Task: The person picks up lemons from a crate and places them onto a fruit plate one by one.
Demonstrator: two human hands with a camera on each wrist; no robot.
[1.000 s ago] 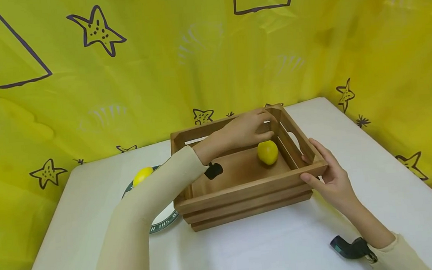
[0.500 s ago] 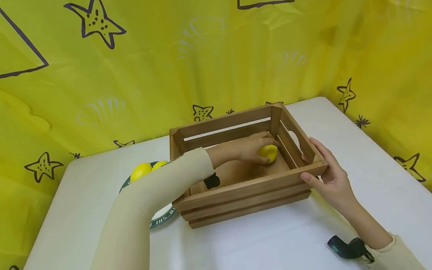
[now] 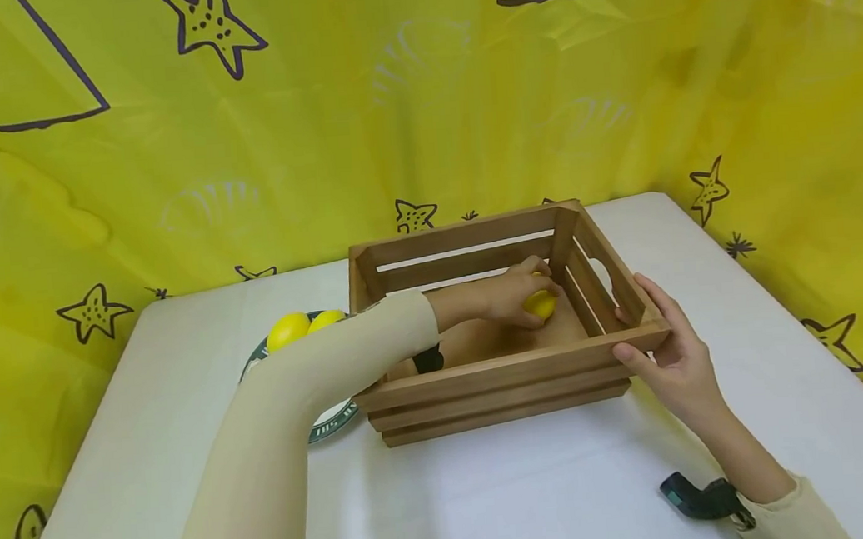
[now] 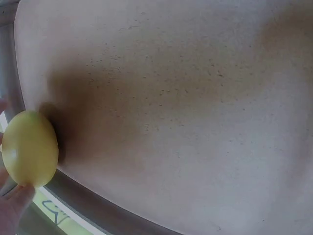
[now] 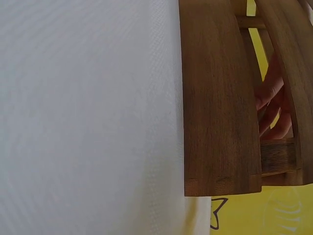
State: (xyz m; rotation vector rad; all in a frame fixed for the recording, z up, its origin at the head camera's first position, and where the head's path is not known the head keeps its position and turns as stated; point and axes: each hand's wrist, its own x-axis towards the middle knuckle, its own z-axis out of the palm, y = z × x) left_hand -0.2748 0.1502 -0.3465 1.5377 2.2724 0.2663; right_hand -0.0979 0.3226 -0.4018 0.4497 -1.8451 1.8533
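Note:
Inside the wooden crate (image 3: pixel 506 373), near its right end, my left hand (image 3: pixel 512 295) grips a lemon (image 3: pixel 542 305) low over the floor. The left wrist view shows this lemon (image 4: pixel 30 148) at the left edge, with fingertips (image 4: pixel 24 193) against its end; the rest of that hand is cut off. My right hand (image 3: pixel 682 369) holds the crate's right end near the front corner, thumb on the front rim and fingers around the end board. Through a slat gap in the right wrist view, fingers (image 5: pixel 276 105) are partly visible.
Left of the crate is a white plate with a green lettered rim (image 3: pixel 330 424), partly under my left sleeve (image 3: pixel 318 361). Two lemons (image 3: pixel 288 330) show on it. A yellow patterned cloth (image 3: pixel 317 144) hangs behind the white table (image 3: pixel 149 423).
My left hand has come down from above the lemon near the crate's back corner and taken hold of it. My right hand keeps its hold on the crate. The view has shifted slightly.

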